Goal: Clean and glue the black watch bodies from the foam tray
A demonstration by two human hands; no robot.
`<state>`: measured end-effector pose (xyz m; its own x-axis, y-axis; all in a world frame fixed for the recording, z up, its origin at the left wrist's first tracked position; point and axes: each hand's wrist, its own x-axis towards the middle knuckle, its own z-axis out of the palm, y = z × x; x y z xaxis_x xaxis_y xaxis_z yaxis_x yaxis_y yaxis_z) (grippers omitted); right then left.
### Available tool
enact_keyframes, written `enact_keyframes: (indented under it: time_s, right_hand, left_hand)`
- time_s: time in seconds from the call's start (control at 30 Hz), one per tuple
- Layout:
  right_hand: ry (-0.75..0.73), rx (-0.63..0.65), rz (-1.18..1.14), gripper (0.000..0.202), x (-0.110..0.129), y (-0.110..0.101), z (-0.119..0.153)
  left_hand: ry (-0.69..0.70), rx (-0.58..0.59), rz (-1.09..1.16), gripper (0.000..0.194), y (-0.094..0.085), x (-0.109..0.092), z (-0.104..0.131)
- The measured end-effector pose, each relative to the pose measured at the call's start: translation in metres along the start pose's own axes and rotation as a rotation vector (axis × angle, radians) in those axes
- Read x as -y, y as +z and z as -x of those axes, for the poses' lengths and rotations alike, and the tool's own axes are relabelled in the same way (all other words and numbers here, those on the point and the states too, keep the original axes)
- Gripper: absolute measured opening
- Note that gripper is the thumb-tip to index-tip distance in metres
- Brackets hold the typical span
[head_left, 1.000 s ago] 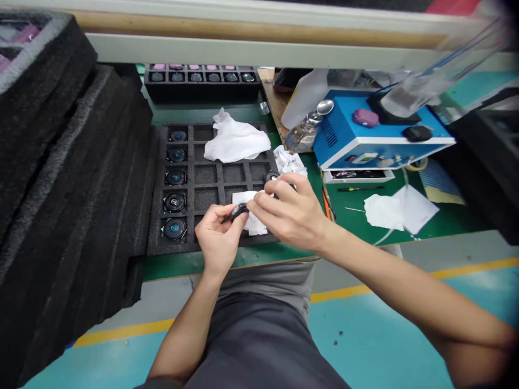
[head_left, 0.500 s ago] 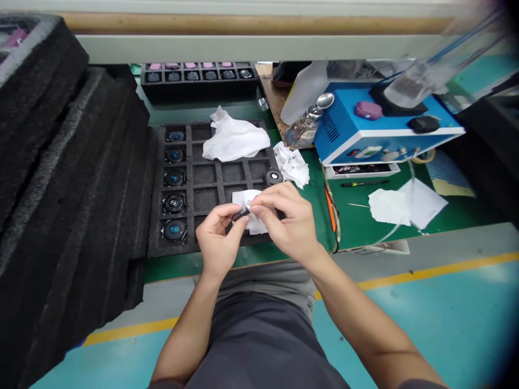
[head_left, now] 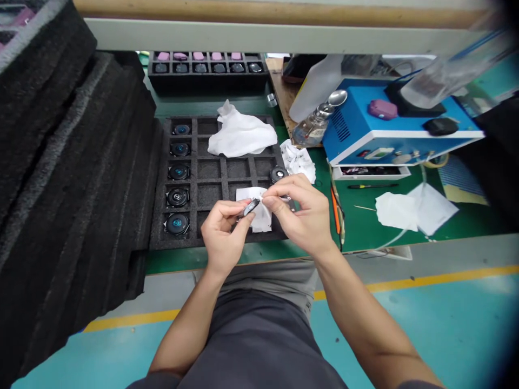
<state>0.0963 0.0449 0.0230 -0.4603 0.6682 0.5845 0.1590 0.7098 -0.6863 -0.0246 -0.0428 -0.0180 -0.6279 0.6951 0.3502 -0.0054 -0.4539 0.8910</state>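
My left hand (head_left: 225,232) pinches a dark round watch case (head_left: 251,206) between thumb and fingers, its edge tilted up. Just to the right, my right hand (head_left: 302,213) is closed in a pinch, its fingertips close to the watch's edge. A small whitish bit shows at those fingertips, too small to name. Below both hands lies a white wipe (head_left: 263,219) with dark specks, on a black foam tray (head_left: 208,193). Several round watches (head_left: 177,197) fill the tray's left column. One more watch (head_left: 278,174) sits at its right edge, beyond my right hand.
A white cloth (head_left: 243,132) covers the tray's far compartments. To the right are a crumpled wipe (head_left: 299,161), a glass dispenser bottle (head_left: 312,127) and a blue machine (head_left: 365,127). Stacked foam trays (head_left: 81,189) rise on the left. Another tray (head_left: 206,84) stands at the back.
My right fingertips have drawn slightly away from the watch, to the right. More of the watch's edge now shows in my left hand. The whole view has shifted a little.
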Motion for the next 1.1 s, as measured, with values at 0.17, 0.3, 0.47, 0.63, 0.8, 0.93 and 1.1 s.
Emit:
enact_keyframes:
  time_s: [0.17,0.3,0.47,0.63,0.8,0.93,1.1]
  right_hand:
    - [-0.078,0.010,0.031,0.008,0.009,0.015,0.005]
    - [-0.045,-0.025,0.063,0.013,0.009,0.019,0.008]
    - [-0.089,0.008,0.054,0.011,0.007,0.025,0.008]
    - [-0.061,-0.014,0.073,0.013,0.009,0.029,0.005]
    - [-0.041,-0.046,0.135,0.013,-0.002,0.026,0.002]
    - [0.076,-0.065,0.034,0.014,-0.014,0.013,0.000]
    - [0.051,-0.042,-0.018,0.013,0.005,0.013,0.003]
  left_hand:
    - [0.021,-0.016,-0.060,0.015,-0.001,0.004,0.003]
    - [0.006,-0.033,-0.073,0.017,0.000,0.003,0.004]
    - [-0.046,-0.066,-0.091,0.020,0.002,-0.002,0.001]
    - [-0.048,-0.078,-0.081,0.021,0.001,-0.003,-0.001]
    - [0.038,-0.082,-0.026,0.021,0.000,-0.001,0.001]
    - [0.073,-0.057,0.001,0.021,0.001,0.000,0.000]
    - [0.065,-0.061,-0.036,0.021,0.002,0.000,0.000]
